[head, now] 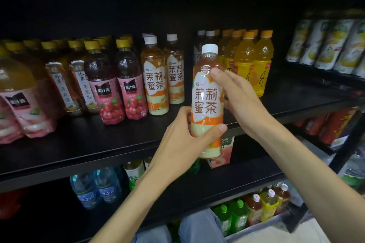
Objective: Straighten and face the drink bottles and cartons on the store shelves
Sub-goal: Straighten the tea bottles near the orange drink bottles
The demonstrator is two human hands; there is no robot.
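I am holding a jasmine tea bottle (pixel 207 102) upright in both hands, out in front of the black shelf (pixel 83 144), with its label facing me. My left hand (pixel 177 144) is wrapping around the lower part, thumb curling across the front. My right hand (pixel 239 96) is gripping the upper part from the side, its fingers curling over the shoulder just below the white cap (pixel 209 48). Two matching tea bottles (pixel 164 79) are standing on the shelf just to the left, beside red juice bottles (pixel 120 92). Orange drink bottles (pixel 254 59) are standing behind my right hand. A peach carton (pixel 225 154) is sitting on the shelf below, partly hidden by the bottle.
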